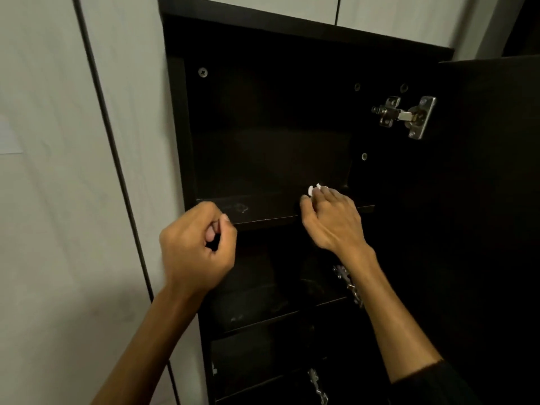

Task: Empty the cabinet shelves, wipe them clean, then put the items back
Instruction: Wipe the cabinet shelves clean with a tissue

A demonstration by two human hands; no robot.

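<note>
A tall dark cabinet [187, 118] stands open in front of me, its shelves bare. The top shelf [263, 211] shows pale smudges near its front left. My right hand [330, 220] rests on that shelf at its right end, fingers curled over a small white wipe [315, 189] that peeks out past the fingertips. My left hand [195, 247] hovers in front of the shelf's left front edge, fingers curled into a loose fist with nothing seen in it. Lower shelves [263, 314] sit dim beneath my arms.
The cabinet door [491, 200] is swung open on the right, held by a metal hinge [406, 115]; more hinges [347, 285] show lower down. Pale wardrobe panels [58, 200] fill the left side, with white doors [394, 10] above the cabinet.
</note>
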